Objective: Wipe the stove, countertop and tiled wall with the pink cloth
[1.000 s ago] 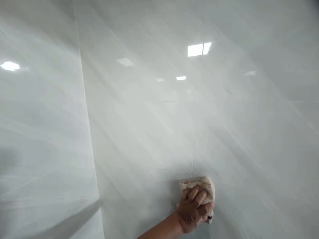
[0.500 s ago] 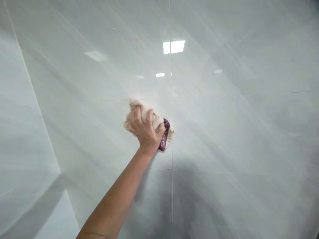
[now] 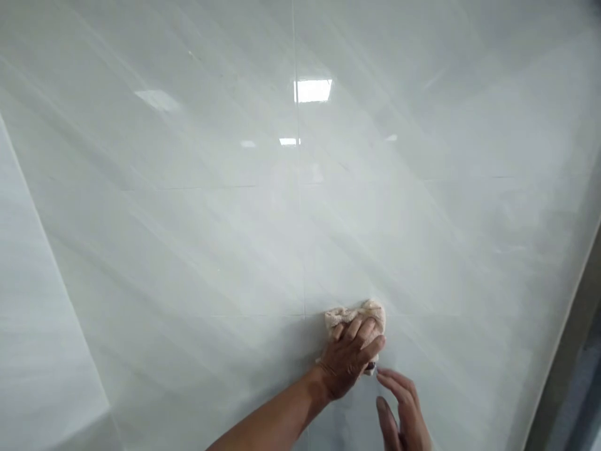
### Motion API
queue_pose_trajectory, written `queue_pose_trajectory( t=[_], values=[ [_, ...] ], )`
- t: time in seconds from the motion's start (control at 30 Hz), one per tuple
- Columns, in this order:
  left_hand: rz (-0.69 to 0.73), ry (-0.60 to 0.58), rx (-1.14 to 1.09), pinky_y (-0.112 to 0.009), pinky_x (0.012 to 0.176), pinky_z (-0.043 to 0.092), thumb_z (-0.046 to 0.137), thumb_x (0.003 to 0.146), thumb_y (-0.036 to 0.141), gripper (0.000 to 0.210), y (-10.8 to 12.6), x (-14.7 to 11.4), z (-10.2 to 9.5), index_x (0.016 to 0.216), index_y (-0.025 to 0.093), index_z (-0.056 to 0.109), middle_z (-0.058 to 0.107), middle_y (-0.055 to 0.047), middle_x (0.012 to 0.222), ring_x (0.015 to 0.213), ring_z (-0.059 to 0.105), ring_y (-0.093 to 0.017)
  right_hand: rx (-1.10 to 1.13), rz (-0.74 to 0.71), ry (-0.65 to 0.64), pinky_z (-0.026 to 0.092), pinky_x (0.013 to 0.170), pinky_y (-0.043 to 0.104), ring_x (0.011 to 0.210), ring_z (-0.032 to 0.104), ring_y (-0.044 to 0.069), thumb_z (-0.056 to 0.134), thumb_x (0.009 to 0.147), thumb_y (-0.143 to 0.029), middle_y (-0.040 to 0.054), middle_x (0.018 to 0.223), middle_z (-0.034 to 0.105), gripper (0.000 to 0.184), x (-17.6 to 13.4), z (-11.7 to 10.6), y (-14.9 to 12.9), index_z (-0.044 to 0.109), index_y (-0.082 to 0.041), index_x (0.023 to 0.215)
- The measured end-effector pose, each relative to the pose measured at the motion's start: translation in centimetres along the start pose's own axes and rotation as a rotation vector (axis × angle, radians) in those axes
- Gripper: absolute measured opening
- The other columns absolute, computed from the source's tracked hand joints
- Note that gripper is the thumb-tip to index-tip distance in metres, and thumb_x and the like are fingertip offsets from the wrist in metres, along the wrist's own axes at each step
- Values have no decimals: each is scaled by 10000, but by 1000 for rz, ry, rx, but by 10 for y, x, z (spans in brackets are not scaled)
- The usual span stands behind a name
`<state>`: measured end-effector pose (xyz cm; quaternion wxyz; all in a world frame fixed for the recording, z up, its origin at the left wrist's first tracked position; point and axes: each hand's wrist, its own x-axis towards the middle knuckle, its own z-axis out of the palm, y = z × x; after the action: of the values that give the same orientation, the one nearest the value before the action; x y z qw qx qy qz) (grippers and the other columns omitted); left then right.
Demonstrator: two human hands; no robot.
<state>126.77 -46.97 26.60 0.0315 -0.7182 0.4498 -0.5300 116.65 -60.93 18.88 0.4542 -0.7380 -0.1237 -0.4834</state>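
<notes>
My left hand [image 3: 350,357] presses a folded cream cloth [image 3: 373,312] flat against the glossy tiled wall [image 3: 211,250]. Its fingers are spread over the cloth, which bunches up above the fingertips. A small dark patch of the cloth shows beneath the thumb; the rest of that side is hidden by the hand. At the lower right, my right hand [image 3: 406,407] is raised with thumb and fingers apart. Its fingertips are close to the cloth's lower right corner; whether they touch it I cannot tell.
Pale marbled tiles with thin grout lines [image 3: 304,282] fill most of the view. Ceiling lights reflect [image 3: 313,91] in the upper part. A side wall [image 3: 37,313] meets this one at the left, and a dark frame edge [image 3: 563,351] stands at the right.
My left hand has moved down and to the right across the wall with the cloth. My right hand has come into view at the lower right. The view has shifted right.
</notes>
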Motion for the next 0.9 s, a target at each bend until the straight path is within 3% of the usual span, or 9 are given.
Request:
queue_pose_trajectory(
  t=[0.07,0.23,0.37,0.47,0.53,0.63,0.7,0.8,0.9],
  values=[
    [-20,-13,-29,-453,1227,287,645,964,301,595,-9,21,-12,1511,184,442,414,-151,1650,1556,321,-283,-19,-138,58,613,982,455,1254,630,260,584,974,-293,149,1358,620,391,30,16,-14,597,-246,1362],
    [-176,235,-98,-507,1255,291,555,1011,274,664,-28,69,-28,1594,117,278,548,-192,1536,1547,359,-301,72,-199,168,512,1067,564,1389,491,296,489,1031,-362,168,1495,490,499,98,48,-43,403,-234,1506],
    [-168,184,-304,-554,1221,395,514,1051,286,719,-40,71,-46,1642,150,128,516,-201,1557,1558,347,-298,-44,-284,125,443,1107,616,1448,409,335,392,1052,-532,165,1555,397,596,125,50,-48,337,-270,1585],
    [-199,163,-425,-523,1222,431,461,1068,219,670,-42,46,-65,1654,186,137,479,-187,1587,1559,348,-264,-215,-364,77,395,1137,625,1475,343,345,248,1061,-596,135,1571,325,595,132,49,-46,416,-319,1561],
    [-267,151,-471,-502,1220,441,473,1048,164,660,-36,18,-76,1646,208,199,465,-176,1597,1555,354,-262,-330,-392,106,385,1132,605,1464,327,345,315,1068,-529,125,1562,307,517,137,50,-45,457,-350,1532],
    [-472,119,-506,-468,1195,468,518,1021,166,637,-19,-30,-82,1616,233,300,502,-168,1559,1505,432,-267,-495,-484,146,364,1106,567,1399,359,355,581,999,-436,124,1540,360,464,147,55,-43,538,-374,1457],
    [-594,116,-548,-447,1164,495,507,1032,222,575,-5,-61,-80,1586,249,354,551,-157,1506,1442,508,-262,-576,-639,121,337,1105,520,1323,412,319,680,947,-423,95,1491,459,434,155,57,-43,609,-377,1373],
    [-813,60,-661,-434,1126,520,471,1052,334,492,15,-96,-75,1534,252,418,599,-148,1452,1355,589,-257,-650,-884,44,323,1075,437,1233,453,250,701,934,-405,27,1401,584,348,172,56,-49,666,-372,1278],
    [-1085,-68,-761,-420,1088,541,465,1045,452,498,34,-118,-75,1494,237,481,675,-139,1355,1268,651,-259,-734,-996,-51,343,989,420,1237,445,250,637,972,-454,29,1431,600,396,202,43,-59,634,-344,1353]
  ],
)
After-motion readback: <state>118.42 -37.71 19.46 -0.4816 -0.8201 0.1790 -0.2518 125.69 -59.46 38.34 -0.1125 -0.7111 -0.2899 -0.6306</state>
